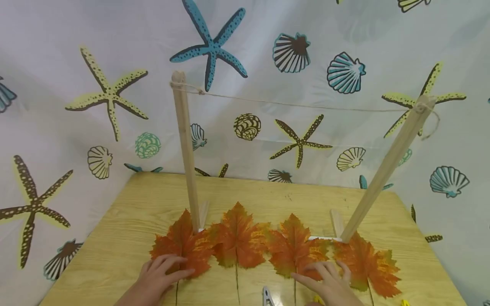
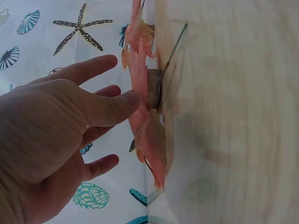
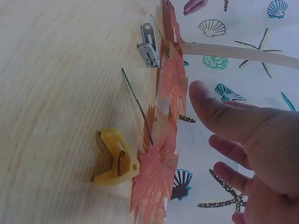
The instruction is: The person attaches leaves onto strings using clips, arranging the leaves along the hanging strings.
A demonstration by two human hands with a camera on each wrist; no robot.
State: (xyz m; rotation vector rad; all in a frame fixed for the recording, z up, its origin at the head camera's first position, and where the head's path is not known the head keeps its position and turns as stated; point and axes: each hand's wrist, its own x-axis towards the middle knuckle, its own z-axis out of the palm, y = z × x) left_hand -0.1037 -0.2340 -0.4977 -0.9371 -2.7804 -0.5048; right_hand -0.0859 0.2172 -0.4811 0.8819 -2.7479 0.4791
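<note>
Four orange maple leaves lie in a row on the wooden table [image 1: 115, 238]. My left hand [image 1: 168, 267] is spread flat with straight fingers on the lower part of the leftmost leaf [image 1: 181, 242]; in the left wrist view its thumb [image 2: 128, 100] touches that leaf [image 2: 140, 70]. With straight fingers, my right hand [image 1: 325, 272] lies over the lower edge of the third leaf [image 1: 292, 248], beside the fourth leaf [image 1: 367, 259]. In the right wrist view that hand [image 3: 210, 121] hovers close to the leaves [image 3: 170, 84]; contact is unclear. Neither hand holds anything.
Two wooden posts [image 1: 186, 148] [image 1: 386, 170] stand behind the leaves, with twine [image 1: 298, 105] strung between their tops. A white clip [image 1: 266, 296] and yellow clips [image 1: 317, 299] lie at the table's front edge. A seashell-print curtain [image 1: 291, 53] hangs behind.
</note>
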